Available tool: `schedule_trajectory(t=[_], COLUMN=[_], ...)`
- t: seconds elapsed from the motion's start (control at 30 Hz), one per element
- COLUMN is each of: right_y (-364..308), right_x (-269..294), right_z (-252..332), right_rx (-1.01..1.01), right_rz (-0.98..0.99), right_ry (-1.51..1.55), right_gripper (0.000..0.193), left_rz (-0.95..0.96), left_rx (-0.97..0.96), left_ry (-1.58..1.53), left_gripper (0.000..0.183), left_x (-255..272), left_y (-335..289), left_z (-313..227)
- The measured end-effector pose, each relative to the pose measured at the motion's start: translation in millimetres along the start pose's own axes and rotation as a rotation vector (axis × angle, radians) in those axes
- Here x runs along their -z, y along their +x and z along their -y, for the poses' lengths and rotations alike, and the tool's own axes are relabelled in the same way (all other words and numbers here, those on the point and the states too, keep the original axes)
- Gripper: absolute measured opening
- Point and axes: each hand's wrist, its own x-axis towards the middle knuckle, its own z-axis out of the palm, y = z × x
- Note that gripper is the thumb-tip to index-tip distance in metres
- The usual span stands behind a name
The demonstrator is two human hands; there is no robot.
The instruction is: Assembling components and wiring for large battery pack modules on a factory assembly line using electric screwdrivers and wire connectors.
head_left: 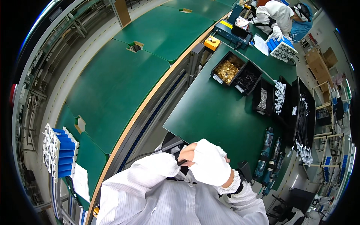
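My two hands meet in front of my chest, over the near edge of the green bench (pixel 202 116). Across my left hand (pixel 187 154), which shows bare skin near the wrist, lies my right hand (pixel 210 162) in a white glove. The gloved hand looks closed; whatever is inside its grip is hidden. Fingertips peek out beyond the glove, and I cannot tell which hand they belong to. A black strapped device (pixel 173 144) sits at my left wrist, and another black device (pixel 245 171) at my right. Most of my left fingers are covered.
Black bins hold brass-coloured parts (pixel 227 71), dark parts (pixel 246 79), silver parts (pixel 263 98) and white-tipped leads (pixel 279 96). Teal power screwdrivers (pixel 264 153) lie at right. A blue cell pack (pixel 64 153) stands at left; a co-worker (pixel 279 17) handles another pack (pixel 284 51).
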Motion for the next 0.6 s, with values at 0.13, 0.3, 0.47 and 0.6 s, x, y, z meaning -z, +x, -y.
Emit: schedule_trajectory(t=[0.13, 0.3, 0.47, 0.6], right_y=[16, -3, -9, -10], right_x=[-15, -10, -21, -41], right_z=[41, 18, 0, -9], right_rx=[0.669, 0.713, 0.75, 0.696], right_rz=[0.101, 0.031, -0.071, -0.122], right_ry=[-1.233, -1.476, -1.522, -1.599], right_gripper=[0.02, 0.027, 0.042, 0.053], left_rz=[-0.034, -0.171, -0.417, -0.623], left_rx=[-0.065, 0.065, 0.022, -0.087], left_ry=[-0.023, -0.005, -0.253, -0.398], left_gripper=[0.029, 0.041, 0.037, 0.033], left_x=[16, 20, 27, 38], left_y=[5, 26, 22, 1], left_z=[6, -15, -20, -41])
